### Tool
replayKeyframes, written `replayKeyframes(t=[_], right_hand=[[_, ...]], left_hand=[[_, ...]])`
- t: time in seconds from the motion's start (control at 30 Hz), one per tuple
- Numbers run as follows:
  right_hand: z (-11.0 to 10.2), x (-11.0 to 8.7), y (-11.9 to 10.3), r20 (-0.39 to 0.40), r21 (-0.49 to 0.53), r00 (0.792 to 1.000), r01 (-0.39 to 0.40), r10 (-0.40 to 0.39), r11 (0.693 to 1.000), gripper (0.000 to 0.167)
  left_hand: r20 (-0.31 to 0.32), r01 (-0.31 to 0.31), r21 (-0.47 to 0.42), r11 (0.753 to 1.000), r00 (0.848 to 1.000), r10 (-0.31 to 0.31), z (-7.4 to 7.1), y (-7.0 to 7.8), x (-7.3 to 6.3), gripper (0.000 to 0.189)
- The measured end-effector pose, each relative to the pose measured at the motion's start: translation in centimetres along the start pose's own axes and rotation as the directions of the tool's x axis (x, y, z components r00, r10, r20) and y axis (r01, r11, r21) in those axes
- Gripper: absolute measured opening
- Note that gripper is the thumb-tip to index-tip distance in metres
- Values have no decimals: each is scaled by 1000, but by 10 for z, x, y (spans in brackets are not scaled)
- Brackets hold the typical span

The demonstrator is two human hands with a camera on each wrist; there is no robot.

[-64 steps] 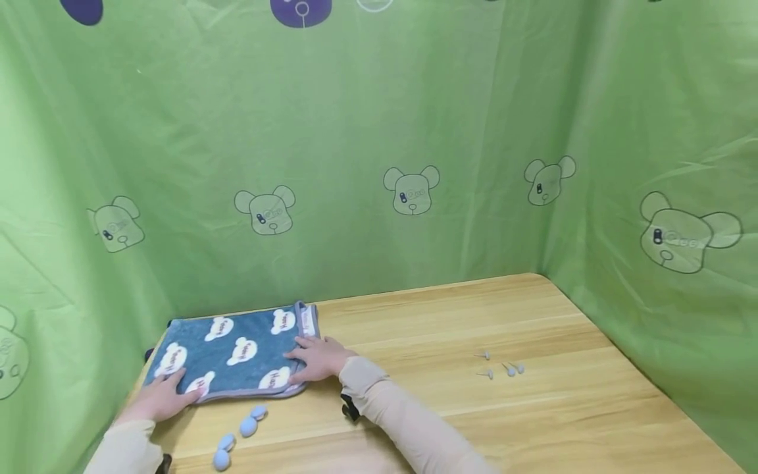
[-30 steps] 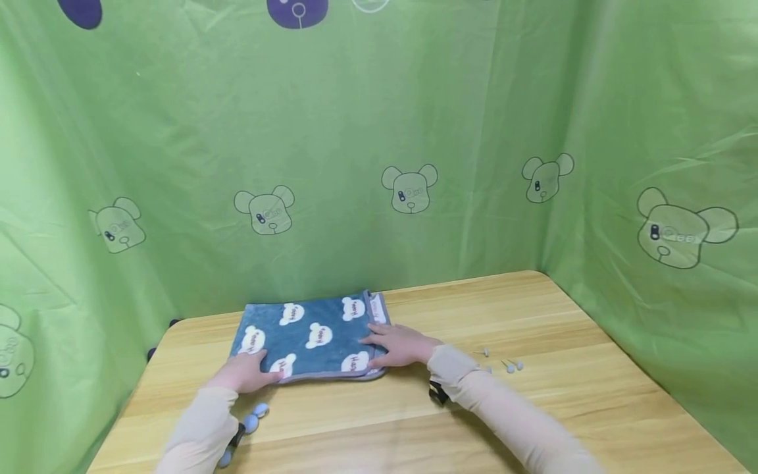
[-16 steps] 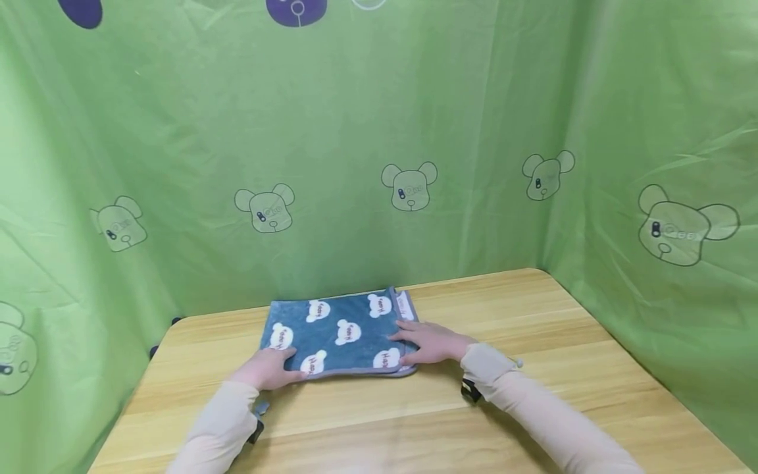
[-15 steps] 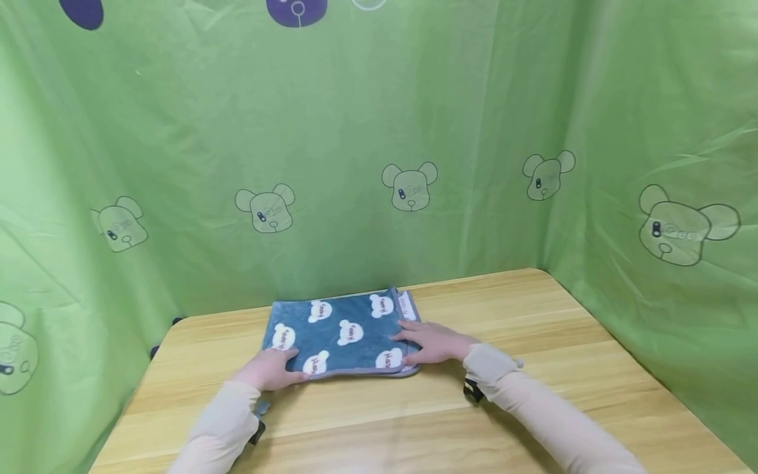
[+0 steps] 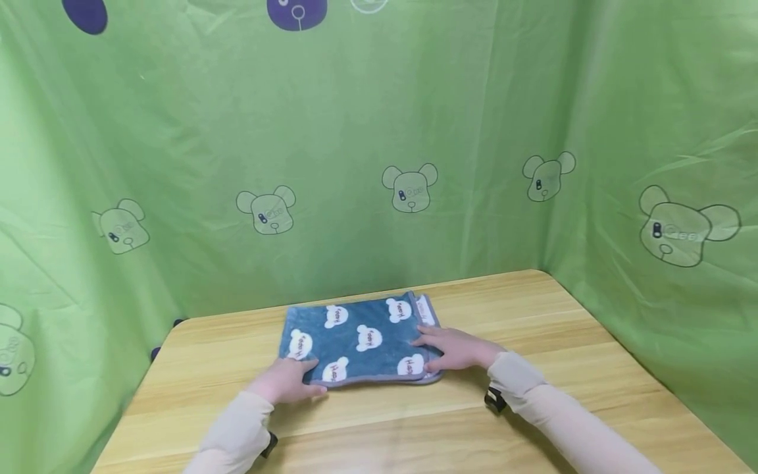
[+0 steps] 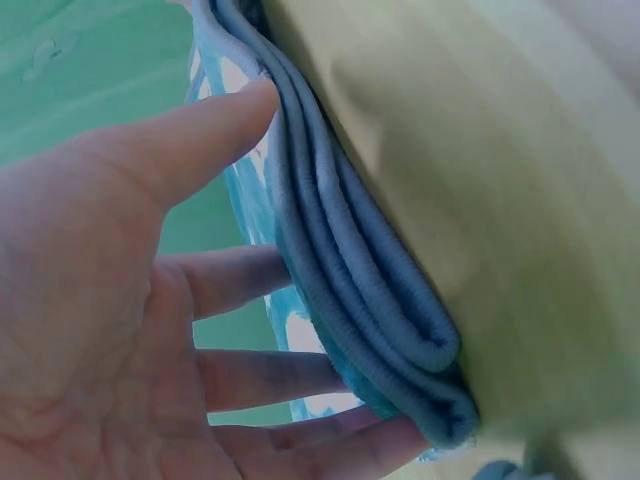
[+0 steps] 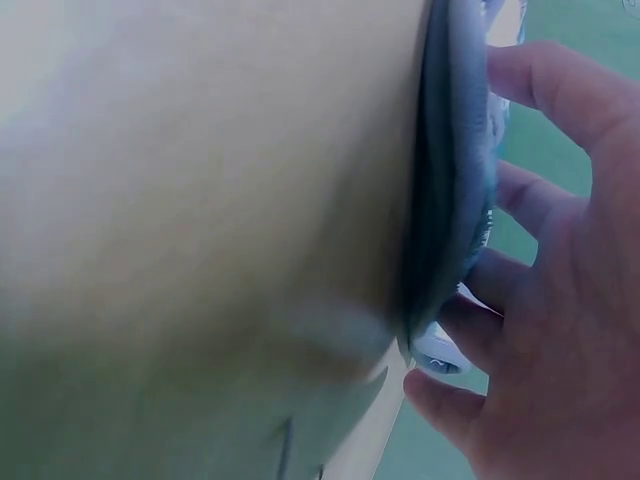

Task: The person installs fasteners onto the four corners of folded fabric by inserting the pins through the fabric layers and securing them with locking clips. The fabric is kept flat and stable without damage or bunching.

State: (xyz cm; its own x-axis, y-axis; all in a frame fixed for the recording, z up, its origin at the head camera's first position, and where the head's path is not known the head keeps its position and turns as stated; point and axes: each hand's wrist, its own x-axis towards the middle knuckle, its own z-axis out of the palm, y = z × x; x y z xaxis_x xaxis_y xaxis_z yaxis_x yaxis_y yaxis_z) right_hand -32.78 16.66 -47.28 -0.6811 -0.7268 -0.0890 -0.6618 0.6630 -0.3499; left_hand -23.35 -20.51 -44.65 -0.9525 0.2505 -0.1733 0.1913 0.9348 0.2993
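Note:
A folded teal fleece blanket (image 5: 349, 352) with white bear heads and a grey-blue border lies near the back middle of the table. My left hand (image 5: 283, 382) touches its left end, thumb at the front edge. In the left wrist view, straight fingers spread along the stacked folds (image 6: 345, 235). At the other end my right hand (image 5: 458, 349) rests on the border, fingers reaching over the top. The right wrist view has the same hand (image 7: 570, 260) with its fingertips against the blanket's rounded grey edge (image 7: 465, 150). The layers beneath are partly hidden.
The wooden table (image 5: 379, 434) runs back to a green curtain (image 5: 355, 250) with bear prints. More curtain closes off both sides. A small bluish piece (image 6: 500, 470) shows at the bottom of the left wrist view. Black wrist straps (image 5: 494, 399) show beneath the sleeves.
Both hands have slid the blanket right, from the table's left end to its middle. The small blue pieces at left and the pins at right are now hidden behind my arms in the head view.

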Motion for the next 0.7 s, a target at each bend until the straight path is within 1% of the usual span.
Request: replayKeyframes(t=[0.17, 0.33, 0.43, 0.57, 0.7], right_hand=[[1, -13, 3, -3, -1, 1000, -6, 6, 1000, 59], [-2, -27, 4, -6, -9, 1000, 10, -10, 1000, 60], [-3, -34, 3, -10, -12, 1000, 19, -19, 1000, 60], [-4, -39, 1, -13, -11, 1000, 15, -15, 1000, 61], [-4, -40, 1, -15, 4, 1000, 15, -15, 1000, 63]], left_hand=[[-5, -26, 31, 999, 1000, 26, 6, 9, -4, 77], [14, -42, 63, 997, 999, 41, 9, 21, -10, 79], [13, -49, 74, 996, 999, 48, 11, 27, -13, 80], [-7, -42, 84, 996, 999, 42, 15, 32, -16, 81], [-11, -14, 68, 998, 1000, 15, 16, 35, -17, 82]])
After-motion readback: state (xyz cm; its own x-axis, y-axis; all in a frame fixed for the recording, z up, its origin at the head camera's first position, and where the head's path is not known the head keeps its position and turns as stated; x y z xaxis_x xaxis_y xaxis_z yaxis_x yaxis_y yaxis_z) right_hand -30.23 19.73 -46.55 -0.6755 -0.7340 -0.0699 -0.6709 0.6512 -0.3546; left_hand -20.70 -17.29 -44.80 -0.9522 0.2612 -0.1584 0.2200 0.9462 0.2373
